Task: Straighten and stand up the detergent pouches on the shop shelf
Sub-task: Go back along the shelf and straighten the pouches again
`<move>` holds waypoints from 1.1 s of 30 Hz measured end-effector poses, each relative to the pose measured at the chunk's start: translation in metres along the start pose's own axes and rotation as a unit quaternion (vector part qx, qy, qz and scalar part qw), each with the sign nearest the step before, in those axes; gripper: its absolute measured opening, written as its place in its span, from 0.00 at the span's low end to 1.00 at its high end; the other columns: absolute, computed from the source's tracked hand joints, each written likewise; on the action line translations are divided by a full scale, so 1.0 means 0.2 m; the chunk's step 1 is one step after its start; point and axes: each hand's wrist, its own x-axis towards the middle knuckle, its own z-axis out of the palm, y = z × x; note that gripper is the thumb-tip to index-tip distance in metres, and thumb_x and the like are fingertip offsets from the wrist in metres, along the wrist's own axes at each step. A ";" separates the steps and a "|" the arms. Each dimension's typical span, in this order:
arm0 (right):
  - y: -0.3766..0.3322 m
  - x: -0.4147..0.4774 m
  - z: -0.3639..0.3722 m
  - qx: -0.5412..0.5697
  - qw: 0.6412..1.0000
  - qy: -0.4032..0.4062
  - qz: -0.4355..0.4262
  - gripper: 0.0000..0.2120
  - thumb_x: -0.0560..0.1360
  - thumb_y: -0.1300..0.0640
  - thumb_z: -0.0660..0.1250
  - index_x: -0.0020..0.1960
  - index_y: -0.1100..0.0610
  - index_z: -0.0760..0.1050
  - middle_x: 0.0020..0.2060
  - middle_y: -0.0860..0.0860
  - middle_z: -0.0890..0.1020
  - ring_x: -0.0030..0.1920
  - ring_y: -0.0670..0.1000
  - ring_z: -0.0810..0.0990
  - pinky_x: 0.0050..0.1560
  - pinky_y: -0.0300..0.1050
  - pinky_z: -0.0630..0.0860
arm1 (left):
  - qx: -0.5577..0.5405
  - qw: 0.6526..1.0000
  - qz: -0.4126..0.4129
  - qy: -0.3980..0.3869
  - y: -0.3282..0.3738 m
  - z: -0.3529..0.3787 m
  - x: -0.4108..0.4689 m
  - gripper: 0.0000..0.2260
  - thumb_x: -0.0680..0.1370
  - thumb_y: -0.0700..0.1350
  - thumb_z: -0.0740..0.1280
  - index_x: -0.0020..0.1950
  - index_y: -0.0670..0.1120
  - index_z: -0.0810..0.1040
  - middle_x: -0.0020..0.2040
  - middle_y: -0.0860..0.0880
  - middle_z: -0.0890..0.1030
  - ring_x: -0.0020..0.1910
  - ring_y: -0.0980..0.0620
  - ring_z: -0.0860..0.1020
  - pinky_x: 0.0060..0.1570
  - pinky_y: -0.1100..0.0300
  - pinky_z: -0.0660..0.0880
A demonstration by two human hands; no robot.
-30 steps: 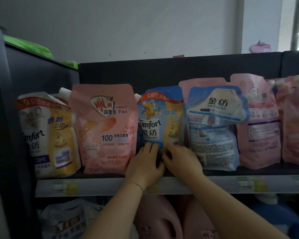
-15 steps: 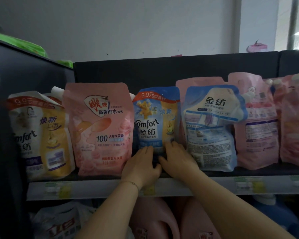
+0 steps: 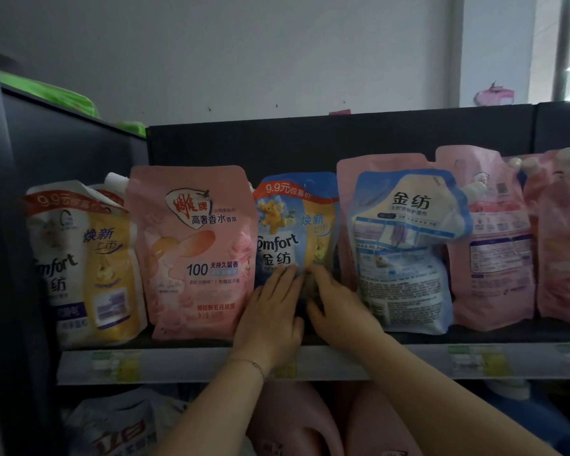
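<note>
Over the last second we see both hands creep a little higher up the blue Comfort pouch (image 3: 293, 222), which stands on the shelf (image 3: 494, 335), set back between the pink pouch (image 3: 191, 251) and the pale blue pouch (image 3: 405, 251). The left hand (image 3: 270, 311) lies flat on its lower front with straight fingers, while the right hand (image 3: 339, 301) touches beside it with bent fingers; we cannot tell whether it pinches the film. The pouch looks about upright, so we judge it nearly done, though its pale blue neighbour is crumpled at the top.
</note>
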 end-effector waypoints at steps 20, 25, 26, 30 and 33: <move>0.03 0.03 0.02 0.051 0.997 -0.051 -0.026 0.31 0.81 0.53 0.59 0.78 0.41 0.47 0.75 0.50 0.65 0.62 0.55 0.76 0.56 0.52 0.76 | -0.030 0.998 -0.046 0.015 0.01 0.02 0.00 0.35 0.78 0.49 0.60 0.79 0.49 0.43 0.79 0.51 0.40 0.77 0.53 0.38 0.76 0.57 0.46; -0.01 0.00 0.02 -0.001 1.000 -0.016 0.018 0.27 0.81 0.54 0.58 0.76 0.49 0.52 0.70 0.53 0.68 0.56 0.56 0.77 0.49 0.52 0.77 | -0.008 0.999 -0.051 0.014 0.01 0.01 0.00 0.33 0.78 0.48 0.59 0.79 0.52 0.47 0.79 0.52 0.41 0.77 0.54 0.39 0.75 0.58 0.46; -0.02 0.00 0.02 -0.021 0.999 -0.008 0.023 0.25 0.81 0.54 0.57 0.75 0.52 0.54 0.67 0.54 0.71 0.54 0.55 0.77 0.46 0.49 0.76 | -0.001 0.999 -0.051 0.009 0.01 0.01 0.00 0.32 0.78 0.48 0.59 0.79 0.52 0.48 0.79 0.51 0.41 0.77 0.53 0.39 0.75 0.58 0.45; -0.03 -0.02 0.01 -0.063 0.998 0.003 0.003 0.20 0.81 0.54 0.55 0.71 0.56 0.58 0.61 0.54 0.72 0.53 0.53 0.76 0.43 0.43 0.71 | 0.010 0.998 -0.060 -0.007 0.03 -0.02 -0.01 0.29 0.77 0.51 0.54 0.78 0.52 0.54 0.79 0.50 0.44 0.78 0.52 0.41 0.76 0.55 0.47; -0.01 0.00 0.02 -0.034 0.999 0.036 0.020 0.18 0.82 0.54 0.55 0.70 0.57 0.59 0.59 0.55 0.73 0.53 0.54 0.77 0.45 0.45 0.74 | 0.014 0.997 -0.070 -0.018 0.05 -0.02 -0.02 0.29 0.77 0.49 0.56 0.78 0.51 0.55 0.80 0.50 0.45 0.78 0.52 0.41 0.76 0.55 0.48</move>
